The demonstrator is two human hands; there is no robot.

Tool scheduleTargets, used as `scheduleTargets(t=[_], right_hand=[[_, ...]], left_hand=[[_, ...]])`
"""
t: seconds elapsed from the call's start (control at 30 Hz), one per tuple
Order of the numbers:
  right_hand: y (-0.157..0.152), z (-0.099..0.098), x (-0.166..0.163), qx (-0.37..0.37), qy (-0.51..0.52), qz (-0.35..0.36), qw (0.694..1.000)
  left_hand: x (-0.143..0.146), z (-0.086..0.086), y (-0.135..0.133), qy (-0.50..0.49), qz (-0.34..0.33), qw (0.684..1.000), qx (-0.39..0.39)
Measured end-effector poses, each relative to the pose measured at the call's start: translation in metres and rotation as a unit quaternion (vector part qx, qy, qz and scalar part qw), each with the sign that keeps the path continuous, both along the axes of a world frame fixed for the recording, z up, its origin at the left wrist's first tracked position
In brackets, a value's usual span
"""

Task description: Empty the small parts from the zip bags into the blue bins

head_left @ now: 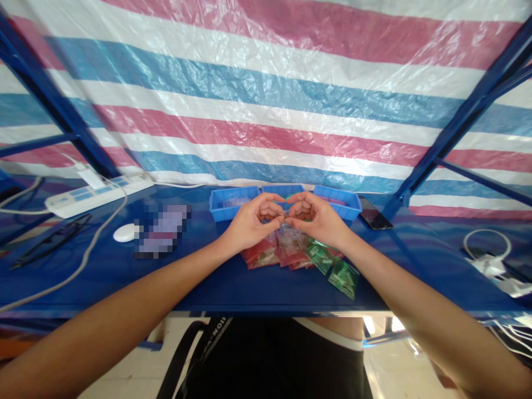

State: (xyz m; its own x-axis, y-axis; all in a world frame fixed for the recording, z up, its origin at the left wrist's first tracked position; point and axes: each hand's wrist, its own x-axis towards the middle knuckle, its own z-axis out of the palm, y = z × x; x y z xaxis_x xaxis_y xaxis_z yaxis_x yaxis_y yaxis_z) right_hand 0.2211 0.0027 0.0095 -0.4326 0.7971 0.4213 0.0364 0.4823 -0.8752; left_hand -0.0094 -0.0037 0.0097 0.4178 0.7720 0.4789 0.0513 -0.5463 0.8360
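A tiny, dark piece [283, 215], too small to make out in shape or material, sits between the meeting fingertips of the person's left hand [254, 223] and right hand [315, 220], over the middle of the glossy blue tabletop [270, 293]. Each hand is curled, thumb and fingertips pinched closed at the piece.

Just below the hands lie flat, see-through red plastic bags [262, 254] with small contents, overlapping one another; to their right and nearer lie green see-through plastic bags [344, 277] holding small slim pieces. On the far side, three shallow blue plastic bins [216, 208] stand in a row, partly hidden by the hands.

A dark, flat phone [376, 215] lies right of the bins. Farther left are a white, oval mouse [126, 233] and a white power strip [102, 194] with cables.
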Motion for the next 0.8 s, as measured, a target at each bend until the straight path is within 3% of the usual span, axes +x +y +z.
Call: scheduleTargets(t=[0.3, 0.63, 0.8], right_hand=[[-0.003, -0.001, -0.002, 0.010, -0.012, 0.016, 1.000], [-0.006, 0.004, -0.003, 0.014, -0.005, 0.048, 0.999], [-0.005, 0.007, -0.002, -0.008, 0.006, 0.049, 0.999]], left_hand=[[0.004, 0.007, -0.007, 0.033, 0.052, 0.998, 0.035], [0.002, 0.009, -0.010, 0.056, 0.006, 0.997, 0.057], [0.003, 0.010, -0.010, 0.052, 0.027, 0.996, 0.064]])
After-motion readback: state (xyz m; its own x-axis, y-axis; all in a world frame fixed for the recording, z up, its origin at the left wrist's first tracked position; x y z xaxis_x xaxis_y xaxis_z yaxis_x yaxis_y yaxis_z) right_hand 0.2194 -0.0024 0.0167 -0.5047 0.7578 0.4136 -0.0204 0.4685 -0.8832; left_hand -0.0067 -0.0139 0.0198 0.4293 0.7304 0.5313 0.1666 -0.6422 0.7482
